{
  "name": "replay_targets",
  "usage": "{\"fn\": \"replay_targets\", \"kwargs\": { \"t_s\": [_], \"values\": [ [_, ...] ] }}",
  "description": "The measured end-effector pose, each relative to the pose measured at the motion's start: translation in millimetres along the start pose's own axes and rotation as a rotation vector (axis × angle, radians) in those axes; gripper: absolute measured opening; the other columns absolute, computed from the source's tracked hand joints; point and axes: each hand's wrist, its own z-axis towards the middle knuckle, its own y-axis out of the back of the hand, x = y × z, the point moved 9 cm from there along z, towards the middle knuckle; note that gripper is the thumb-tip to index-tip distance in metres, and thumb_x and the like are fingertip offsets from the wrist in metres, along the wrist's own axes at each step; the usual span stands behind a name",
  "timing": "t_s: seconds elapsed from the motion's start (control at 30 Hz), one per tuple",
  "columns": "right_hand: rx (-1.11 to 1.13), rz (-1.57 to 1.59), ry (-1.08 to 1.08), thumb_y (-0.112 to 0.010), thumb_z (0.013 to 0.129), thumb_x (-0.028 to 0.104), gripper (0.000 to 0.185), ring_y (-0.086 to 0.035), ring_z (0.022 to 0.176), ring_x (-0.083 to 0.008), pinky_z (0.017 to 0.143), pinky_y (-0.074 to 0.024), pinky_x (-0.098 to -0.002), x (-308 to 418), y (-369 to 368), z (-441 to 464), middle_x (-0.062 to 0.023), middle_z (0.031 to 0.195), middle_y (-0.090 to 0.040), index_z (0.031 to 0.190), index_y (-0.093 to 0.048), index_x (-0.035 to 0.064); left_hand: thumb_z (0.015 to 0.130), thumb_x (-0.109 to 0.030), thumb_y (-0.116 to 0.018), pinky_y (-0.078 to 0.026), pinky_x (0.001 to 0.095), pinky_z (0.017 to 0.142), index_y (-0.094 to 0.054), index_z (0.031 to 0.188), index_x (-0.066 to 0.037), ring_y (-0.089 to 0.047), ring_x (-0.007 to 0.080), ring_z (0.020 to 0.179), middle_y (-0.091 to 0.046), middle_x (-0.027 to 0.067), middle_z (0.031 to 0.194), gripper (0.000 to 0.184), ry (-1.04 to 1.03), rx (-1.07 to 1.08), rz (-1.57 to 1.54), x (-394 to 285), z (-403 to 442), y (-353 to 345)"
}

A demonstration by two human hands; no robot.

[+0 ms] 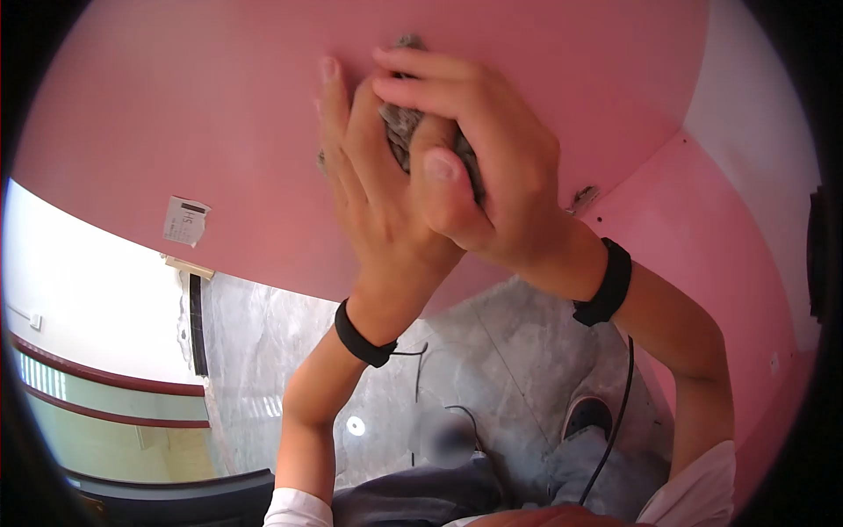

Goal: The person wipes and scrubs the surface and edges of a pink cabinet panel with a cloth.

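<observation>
A bunched grey cloth [401, 126] lies against a large pink panel [219, 105], partly covered by both hands. My left hand [378, 193] presses over the cloth with its fingers pointing up the panel, and a bit of cloth shows past its left edge. My right hand [505, 158] overlaps it from the right, fingers curved around the cloth and thumb across the back of the left hand. Each wrist wears a black band, the left one [358, 338] and the right one [608, 283].
A torn white paper label [184, 221] sticks to the panel. A metal fitting [583, 199] sits near its right corner, beside another pink panel [702, 237]. Below are a grey marbled floor [492, 351], a black cable [622, 404] and my shoe [587, 415].
</observation>
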Motion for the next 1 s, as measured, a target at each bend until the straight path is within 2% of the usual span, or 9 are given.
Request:
{"fn": "replay_targets", "kwargs": {
  "t_s": [0.07, 0.2, 0.27, 0.43, 0.5, 0.67, 0.83, 0.9, 1.0],
  "values": [
    [0.03, 0.006, 0.041, -0.051, 0.099, 0.024, 0.036, -0.068, 0.105, -0.0341, 0.09, -0.0553, -0.0398, -4, 2, -17, -0.0235, 0.125, -0.068, 0.115, -0.067, -0.0039, 0.089, -0.014, -0.07, -0.048, 0.0574, 0.102, -0.073, 0.101, -0.009, -0.051, 0.0478, 0.133, -0.054, 0.0202, 0.135, 0.014, 0.026, -0.018, -0.009, -3, -20, -7],
    [0.093, -0.029, 0.05, -0.052, 0.097, 0.026, 0.034, -0.066, 0.099, -0.033, 0.085, -0.0548, -0.0412, -10, 6, -69, -0.0232, 0.123, -0.068, 0.114, -0.065, -0.002, 0.088, -0.013, -0.071, -0.047, 0.0549, 0.101, -0.072, 0.102, -0.011, -0.054, 0.0426, 0.13, -0.055, 0.0184, 0.134, 0.015, 0.091, 0.03, -0.229, -11, -71, -23],
    [0.165, -0.068, -0.076, -0.061, 0.084, 0.015, 0.031, -0.064, 0.098, -0.0354, 0.085, -0.0535, -0.047, -17, 7, -102, -0.0168, 0.12, -0.065, 0.113, -0.061, 0.0043, 0.087, -0.012, -0.071, -0.046, 0.0529, 0.099, -0.068, 0.107, -0.011, -0.054, 0.0385, 0.128, -0.056, 0.017, 0.133, 0.02, 0.021, 0.097, -0.292, -23, -99, -36],
    [0.302, -0.08, -0.217, -0.063, 0.082, 0.01, 0.032, -0.06, 0.099, -0.0357, 0.085, -0.0516, -0.0481, -28, 16, -156, -0.0169, 0.121, -0.061, 0.113, -0.056, 0.004, 0.083, -0.009, -0.072, -0.045, 0.0525, 0.103, -0.063, 0.114, -0.005, -0.053, 0.0384, 0.13, -0.056, 0.0187, 0.133, 0.033, -0.119, 0.176, -0.286, -45, -157, -59],
    [0.325, -0.081, -0.273, -0.063, 0.081, 0.007, 0.032, -0.059, 0.1, -0.036, 0.084, -0.0515, -0.0478, -26, 19, -158, -0.0168, 0.119, -0.06, 0.112, -0.055, 0.0034, 0.078, -0.01, -0.072, -0.045, 0.0539, 0.106, -0.062, 0.113, -0.003, -0.052, 0.0392, 0.131, -0.056, 0.0209, 0.132, 0.037, -0.194, 0.394, -0.29, -54, -161, -67],
    [0.406, -0.009, -0.669, -0.061, 0.081, 0.002, 0.03, -0.058, 0.1, -0.0356, 0.085, -0.0509, -0.0433, -36, 31, -151, -0.0178, 0.113, -0.057, 0.109, -0.053, -0.0001, 0.076, -0.011, -0.076, -0.046, 0.0561, 0.099, -0.062, 0.115, -0.002, -0.052, 0.0399, 0.126, -0.053, 0.0202, 0.134, 0.043, -0.126, 0.465, -0.371, -65, -135, -56],
    [0.265, 0.127, -0.614, -0.061, 0.087, 0.006, 0.027, -0.06, 0.101, -0.0279, 0.086, -0.0506, -0.0389, -26, 56, -90, -0.0164, 0.117, -0.057, 0.112, -0.055, -0.0003, 0.076, -0.011, -0.077, -0.044, 0.0559, 0.098, -0.063, 0.12, -0.009, -0.051, 0.0403, 0.126, -0.052, 0.02, 0.135, 0.047, -0.019, 0.412, -0.453, -70, -74, -35],
    [0.205, 0.158, -0.43, -0.06, 0.092, 0.012, 0.029, -0.061, 0.105, -0.0247, 0.09, -0.0503, -0.0363, -14, 64, -52, -0.0169, 0.123, -0.058, 0.117, -0.058, -0.0013, 0.078, -0.011, -0.071, -0.046, 0.0542, 0.099, -0.071, 0.104, -0.008, -0.055, 0.0392, 0.125, -0.057, 0.0197, 0.132, 0.026, -0.023, 0.103, -0.35, -63, -37, -13],
    [0.178, 0.004, -0.143, -0.048, 0.1, 0.027, 0.04, -0.058, 0.118, -0.0257, 0.101, -0.0462, -0.0384, 34, 62, 18, -0.0207, 0.136, -0.059, 0.123, -0.06, -0.0039, 0.079, -0.012, -0.07, -0.046, 0.0524, 0.096, -0.071, 0.103, -0.012, -0.055, 0.0379, 0.122, -0.058, 0.0163, 0.131, 0.023, 0.022, -0.072, -0.303, -52, 22, 23]
  ]
}}
